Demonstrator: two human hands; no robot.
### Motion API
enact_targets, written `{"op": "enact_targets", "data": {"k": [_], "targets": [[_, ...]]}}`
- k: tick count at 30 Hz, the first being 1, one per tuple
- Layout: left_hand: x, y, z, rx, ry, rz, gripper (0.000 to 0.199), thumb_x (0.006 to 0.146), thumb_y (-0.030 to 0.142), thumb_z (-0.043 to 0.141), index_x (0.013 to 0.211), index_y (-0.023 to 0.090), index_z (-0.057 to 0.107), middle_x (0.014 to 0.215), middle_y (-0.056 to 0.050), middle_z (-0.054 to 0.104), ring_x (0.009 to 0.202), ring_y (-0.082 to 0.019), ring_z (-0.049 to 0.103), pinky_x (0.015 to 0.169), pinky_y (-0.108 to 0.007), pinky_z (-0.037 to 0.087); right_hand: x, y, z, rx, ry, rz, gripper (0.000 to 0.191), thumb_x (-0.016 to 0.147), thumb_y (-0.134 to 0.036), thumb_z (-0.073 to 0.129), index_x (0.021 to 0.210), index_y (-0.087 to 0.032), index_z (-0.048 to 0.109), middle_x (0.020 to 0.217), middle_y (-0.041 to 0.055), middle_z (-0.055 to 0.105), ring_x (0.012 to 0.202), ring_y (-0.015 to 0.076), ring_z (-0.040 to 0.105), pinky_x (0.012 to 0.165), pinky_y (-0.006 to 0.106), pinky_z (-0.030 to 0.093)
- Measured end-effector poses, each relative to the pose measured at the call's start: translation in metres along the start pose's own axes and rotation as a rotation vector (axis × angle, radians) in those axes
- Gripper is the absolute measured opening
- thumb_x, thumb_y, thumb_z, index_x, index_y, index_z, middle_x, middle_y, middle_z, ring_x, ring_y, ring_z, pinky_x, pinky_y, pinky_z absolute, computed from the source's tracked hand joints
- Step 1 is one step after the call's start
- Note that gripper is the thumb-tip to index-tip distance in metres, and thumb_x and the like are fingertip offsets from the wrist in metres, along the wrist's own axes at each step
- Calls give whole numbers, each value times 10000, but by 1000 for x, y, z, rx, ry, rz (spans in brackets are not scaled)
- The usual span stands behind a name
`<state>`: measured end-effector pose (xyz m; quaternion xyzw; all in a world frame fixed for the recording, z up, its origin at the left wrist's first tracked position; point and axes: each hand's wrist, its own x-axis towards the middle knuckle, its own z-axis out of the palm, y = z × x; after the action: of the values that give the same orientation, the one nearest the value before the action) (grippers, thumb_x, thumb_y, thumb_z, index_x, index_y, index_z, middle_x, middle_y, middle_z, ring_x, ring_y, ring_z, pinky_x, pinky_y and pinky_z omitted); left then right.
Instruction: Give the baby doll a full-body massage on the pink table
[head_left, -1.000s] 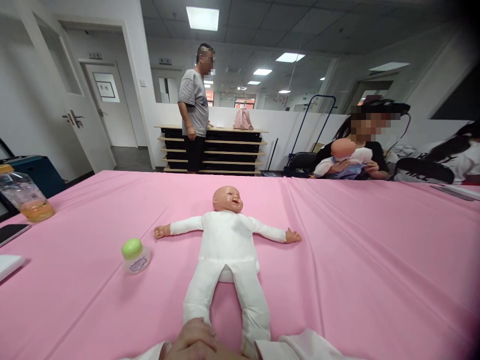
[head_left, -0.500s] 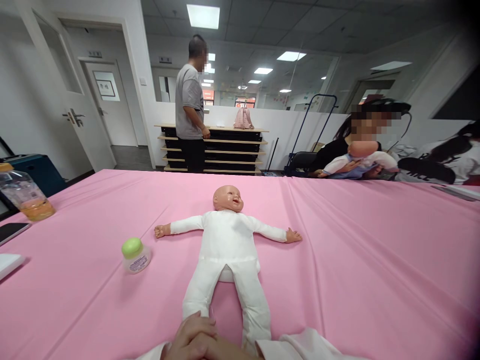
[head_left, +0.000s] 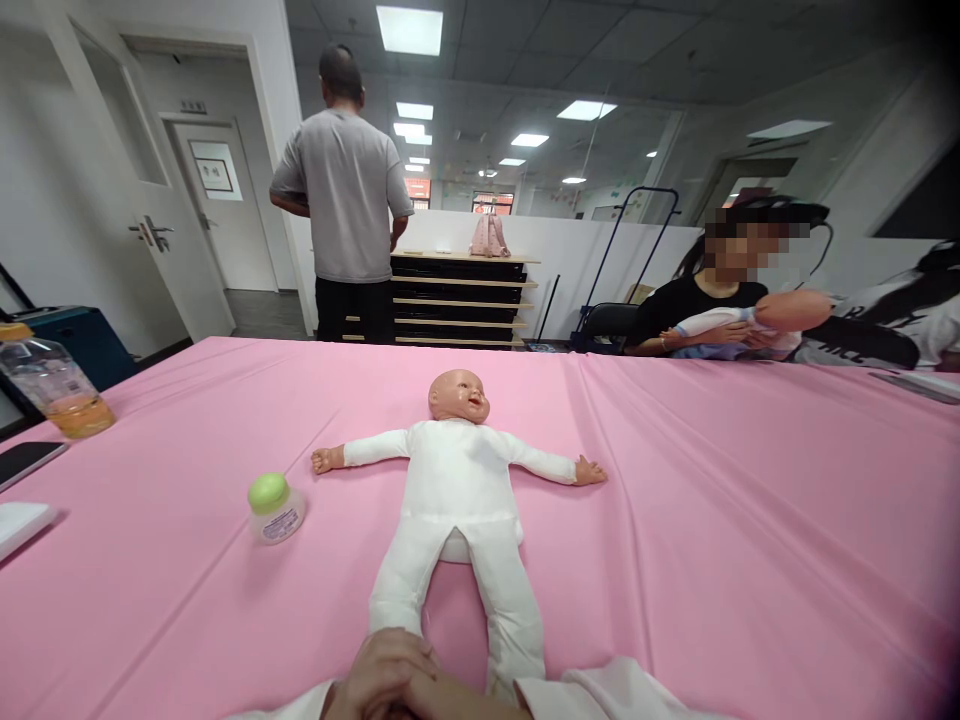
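A baby doll (head_left: 459,475) in a white cloth suit lies on its back on the pink cloth (head_left: 720,520), arms spread and head at the far side. At the bottom edge, near the doll's feet, my left hand (head_left: 382,668) is closed over my right hand (head_left: 435,692). Both are clasped together in front of the doll's legs, partly cut off by the frame. The right hand's fingers are mostly hidden, folded against the left. To the doll's left stands a small clear jar (head_left: 277,512) with a green lid.
At the left edge are a bottle (head_left: 71,400) of orange drink, a dark phone (head_left: 28,462) and a white object (head_left: 22,528). Beyond the table, one person (head_left: 349,190) stands by a shelf (head_left: 465,282). Another person (head_left: 660,312) at the right holds a second doll (head_left: 791,311).
The standing person has moved left and turned their back. The second doll has been tipped sideways, its head now to the right. My clasped hands have barely moved.
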<state>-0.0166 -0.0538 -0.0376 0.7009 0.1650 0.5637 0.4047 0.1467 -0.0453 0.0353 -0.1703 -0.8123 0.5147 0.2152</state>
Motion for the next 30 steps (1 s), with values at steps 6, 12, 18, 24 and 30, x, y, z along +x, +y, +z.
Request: {"op": "enact_targets", "data": {"k": [6, 12, 18, 24, 30], "targets": [[5, 9, 0, -47, -71, 47, 380, 875, 406, 376, 1225, 284, 457, 1037, -116, 584, 942, -235, 587, 743, -345, 510, 3, 26, 16, 134, 4, 40, 291, 771, -276, 519, 1044, -193, 458, 975, 67, 485, 921, 147, 492, 793, 276, 441], [10, 30, -1, -89, 95, -61, 414, 876, 441, 329, 1204, 217, 445, 1019, -92, 563, 939, -238, 557, 801, -370, 464, 10, 66, 42, -370, -119, -27, 100, 791, -251, 517, 722, -188, 483, 672, 0, 496, 774, 139, 486, 817, 303, 402], [18, 11, -9, 53, 248, -151, 321, 906, 371, 317, 1117, 178, 463, 892, -52, 594, 748, -165, 579, 738, -330, 442, 4, 83, 53, -908, -191, -340, 188, 845, -301, 485, 682, -208, 466, 757, -17, 573, 780, 123, 451, 871, 268, 362], [31, 2, -14, 86, 255, -371, 377, 886, 458, 331, 1016, 145, 494, 709, -15, 568, 592, -129, 545, 626, -280, 418, -1, 43, 42, -1062, -177, -417, 117, 863, -274, 467, 788, -213, 532, 742, -29, 579, 780, 124, 451, 929, 269, 333], [28, -1, -16, 202, 158, -343, 326, 886, 412, 352, 1003, 153, 513, 650, -4, 557, 609, -130, 525, 622, -265, 413, -23, 3, 37, -1084, 25, -218, 237, 899, -315, 393, 1077, -218, 514, 1012, 23, 604, 1006, 142, 505, 1052, 380, 265]]}}
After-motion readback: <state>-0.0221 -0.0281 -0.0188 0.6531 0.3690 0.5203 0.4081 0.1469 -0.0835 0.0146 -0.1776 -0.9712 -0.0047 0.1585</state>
